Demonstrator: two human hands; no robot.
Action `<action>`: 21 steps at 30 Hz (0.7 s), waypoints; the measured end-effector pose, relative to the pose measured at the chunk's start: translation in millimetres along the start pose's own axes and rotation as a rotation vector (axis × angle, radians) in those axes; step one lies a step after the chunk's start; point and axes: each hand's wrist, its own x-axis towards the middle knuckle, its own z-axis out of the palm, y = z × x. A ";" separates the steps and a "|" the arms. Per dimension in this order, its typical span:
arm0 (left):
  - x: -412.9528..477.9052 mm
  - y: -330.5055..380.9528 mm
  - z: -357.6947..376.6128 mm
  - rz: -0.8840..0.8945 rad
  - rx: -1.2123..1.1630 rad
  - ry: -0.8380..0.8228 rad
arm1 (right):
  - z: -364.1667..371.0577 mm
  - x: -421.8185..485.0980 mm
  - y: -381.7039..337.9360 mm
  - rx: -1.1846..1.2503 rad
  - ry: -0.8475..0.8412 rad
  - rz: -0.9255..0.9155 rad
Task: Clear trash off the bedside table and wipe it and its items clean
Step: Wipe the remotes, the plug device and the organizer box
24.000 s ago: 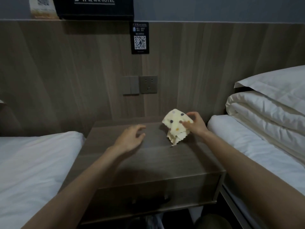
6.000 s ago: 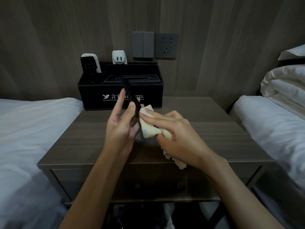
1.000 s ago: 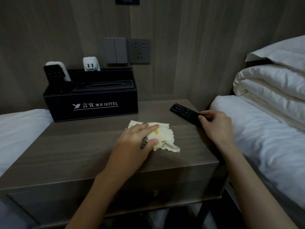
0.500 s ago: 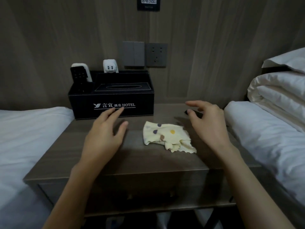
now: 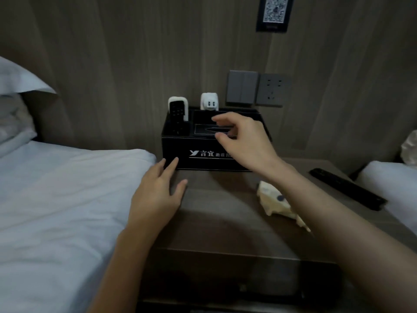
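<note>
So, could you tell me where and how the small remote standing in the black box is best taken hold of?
Take the small remote by its top end, coming from above. It stands upright in the left slot of the box, so only the upper part is exposed. Pinch its side edges and lift straight up.

Two bare arms are shown. The left forearm (image 5: pixel 117 256) is seen uncovered from the bottom edge of the picture up to the wrist, and the same is seen of the right forearm (image 5: pixel 338 222), which is drawn broader by the wide lens. The left hand (image 5: pixel 158 195) and the right hand (image 5: pixel 243 141) are bare as well. The fingers are slender; the nails seem to be cut short, though this is hard to judge in so dim a picture.
</note>
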 end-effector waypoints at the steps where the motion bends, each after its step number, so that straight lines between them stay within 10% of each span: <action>1: 1.1 -4.8 0.1 -0.011 0.016 -0.012 | 9.3 10.4 -2.8 0.006 -0.012 0.000; 21: 4.2 -19.2 3.9 0.001 -0.027 0.095 | 114.7 98.0 -17.6 0.032 0.110 0.087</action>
